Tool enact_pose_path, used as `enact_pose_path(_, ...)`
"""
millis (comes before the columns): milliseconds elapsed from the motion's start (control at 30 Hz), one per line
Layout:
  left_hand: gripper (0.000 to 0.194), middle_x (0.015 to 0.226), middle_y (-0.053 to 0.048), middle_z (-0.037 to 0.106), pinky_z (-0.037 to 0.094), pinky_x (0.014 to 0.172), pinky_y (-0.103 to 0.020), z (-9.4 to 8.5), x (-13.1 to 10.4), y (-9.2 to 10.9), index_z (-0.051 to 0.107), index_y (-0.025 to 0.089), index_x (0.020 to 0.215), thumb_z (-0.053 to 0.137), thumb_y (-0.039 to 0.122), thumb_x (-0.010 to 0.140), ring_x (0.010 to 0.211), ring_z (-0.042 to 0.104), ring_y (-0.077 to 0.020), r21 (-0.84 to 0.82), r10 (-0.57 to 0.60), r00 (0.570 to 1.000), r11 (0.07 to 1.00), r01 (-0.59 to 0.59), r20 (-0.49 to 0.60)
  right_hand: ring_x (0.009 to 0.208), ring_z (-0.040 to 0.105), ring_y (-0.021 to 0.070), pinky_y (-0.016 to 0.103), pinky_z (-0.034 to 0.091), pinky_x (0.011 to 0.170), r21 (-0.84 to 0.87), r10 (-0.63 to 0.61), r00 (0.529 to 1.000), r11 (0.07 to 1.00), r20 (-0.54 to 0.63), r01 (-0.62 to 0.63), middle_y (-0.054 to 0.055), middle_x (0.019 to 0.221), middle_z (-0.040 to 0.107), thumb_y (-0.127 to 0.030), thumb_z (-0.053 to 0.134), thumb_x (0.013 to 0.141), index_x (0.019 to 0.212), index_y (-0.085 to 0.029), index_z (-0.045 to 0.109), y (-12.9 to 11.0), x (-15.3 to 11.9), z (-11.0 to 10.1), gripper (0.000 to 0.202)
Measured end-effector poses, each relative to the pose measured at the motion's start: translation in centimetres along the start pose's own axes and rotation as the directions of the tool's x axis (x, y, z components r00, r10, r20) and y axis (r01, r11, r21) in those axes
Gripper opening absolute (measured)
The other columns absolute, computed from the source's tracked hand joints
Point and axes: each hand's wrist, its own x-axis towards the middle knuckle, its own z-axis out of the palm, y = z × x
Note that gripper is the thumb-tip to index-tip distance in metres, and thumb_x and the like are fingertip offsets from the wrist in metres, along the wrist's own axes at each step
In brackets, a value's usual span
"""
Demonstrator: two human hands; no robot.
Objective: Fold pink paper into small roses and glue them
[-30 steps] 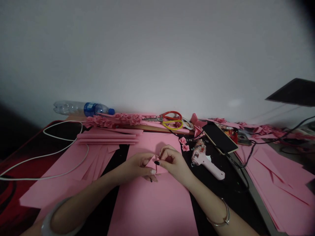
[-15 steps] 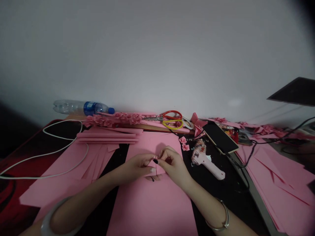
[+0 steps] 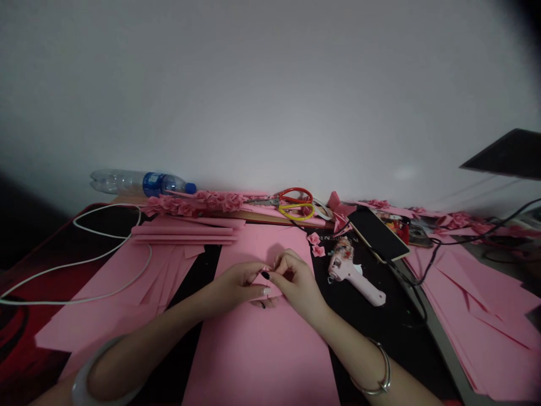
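The grip of the left hand (image 3: 234, 285) is closed, thumb on top, on a small folded paper (image 3: 274, 290); the right hand (image 3: 301, 285) pinches its upper edge between thumb and fingers. The piece is held up over a long pink sheet (image 3: 262, 355) on the black bench (image 3: 393, 344). To the right lie two paper flowers (image 3: 318, 251), a glue gun (image 3: 363, 286) and a phone (image 3: 378, 234). Paper rolls (image 3: 183, 231) lie to the left. Farther back are red-and-yellow-handled scissors (image 3: 275, 201) and a bottle (image 3: 156, 184) on its side by the wall (image 3: 270, 96).
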Motion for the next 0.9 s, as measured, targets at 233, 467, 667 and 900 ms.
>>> enact_pose_path(233, 0.022, 0.091, -0.005, 0.067, 0.055, 0.074, -0.034, 0.09, -0.02, 0.26, 0.058, 0.014, 0.099, 0.06, 0.024, 0.08, 0.08, 0.069, -0.0224, 0.016, -0.023, 1.0, 1.0, 0.022, 0.02, 0.064, 0.047, 0.0133, 0.026, 0.035, 0.059, 0.004, 0.001, 1.0, 1.0, -0.021, -0.001, -0.001, 0.069, 0.046, -0.014, 0.066, 0.073, 0.054, -0.018, 0.045, -0.21, 0.0, 0.04, 0.029)
enact_pose_path(467, 0.02, 0.087, -0.004, 0.068, 0.055, 0.074, -0.035, 0.05, 0.04, 0.23, 0.059, 0.015, 0.099, 0.059, 0.022, 0.08, 0.081, 0.069, -0.0224, 0.011, -0.025, 0.999, 1.0, 0.025, 0.022, 0.064, 0.048, 0.0134, 0.027, 0.036, 0.058, -0.022, 0.002, 0.999, 1.0, -0.042, -0.003, -0.001, 0.069, 0.047, -0.015, 0.065, 0.074, 0.053, -0.018, 0.046, -0.2, -0.12, 0.17, 0.029)
enact_pose_path(667, 0.019, 0.085, -0.004, 0.068, 0.055, 0.075, -0.035, 0.04, 0.04, 0.09, 0.061, 0.015, 0.097, 0.06, 0.021, 0.079, 0.08, 0.069, -0.0222, 0.026, -0.027, 1.0, 0.999, 0.027, 0.008, 0.064, 0.049, 0.0136, 0.027, 0.036, 0.059, -0.057, 0.004, 0.997, 0.998, -0.071, -0.008, -0.001, 0.069, 0.048, -0.017, 0.064, 0.075, 0.053, -0.018, 0.045, -0.26, -0.16, 0.34, 0.029)
enact_pose_path(900, 0.024, 0.085, -0.004, 0.067, 0.055, 0.075, -0.035, 0.17, 0.08, 0.23, 0.062, 0.015, 0.102, 0.061, 0.021, 0.079, 0.08, 0.069, -0.0209, -0.001, -0.018, 1.0, 1.0, 0.018, 0.004, 0.063, 0.048, 0.0133, 0.026, 0.036, 0.058, -0.07, 0.012, 0.997, 0.997, -0.082, -0.018, -0.001, 0.067, 0.046, -0.014, 0.063, 0.075, 0.052, -0.018, 0.044, -0.44, -0.2, 0.38, 0.03)
